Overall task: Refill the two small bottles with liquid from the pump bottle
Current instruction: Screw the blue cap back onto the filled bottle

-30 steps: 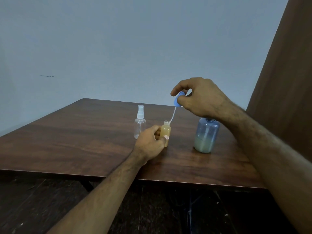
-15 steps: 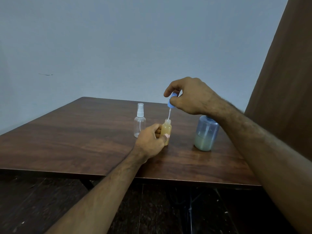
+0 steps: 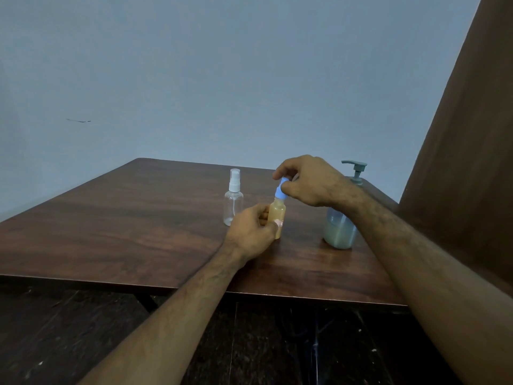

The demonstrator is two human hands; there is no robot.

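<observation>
Grip, right hand (image 3: 311, 181): fingers and thumb pinched on the blue spray cap (image 3: 281, 190), which sits on the neck of the amber bottle (image 3: 277, 216).
Grip, left hand (image 3: 251, 232): fingers curled round the lower body of the amber bottle, holding it upright on the counter (image 3: 138, 218), near the middle.
Amber bottle: filled with yellowish liquid almost to the shoulder.
Clear bottle (image 3: 233, 201): just beside the amber one on its left, apart from both hands, white spray top on, seemingly empty.
Pump bottle (image 3: 340, 226): to the right, partly behind the right wrist; pale liquid in its lower part, grey pump head (image 3: 355, 169) showing above the hand.
Step in hand, as judged: closing the amber bottle after filling; whether the cap is yet threaded tight cannot be told.
Next move calls for: turning the cap down while the left hand keeps the bottle from spinning, then shifting attention to the clear bottle, whose top must come off before filling.
</observation>
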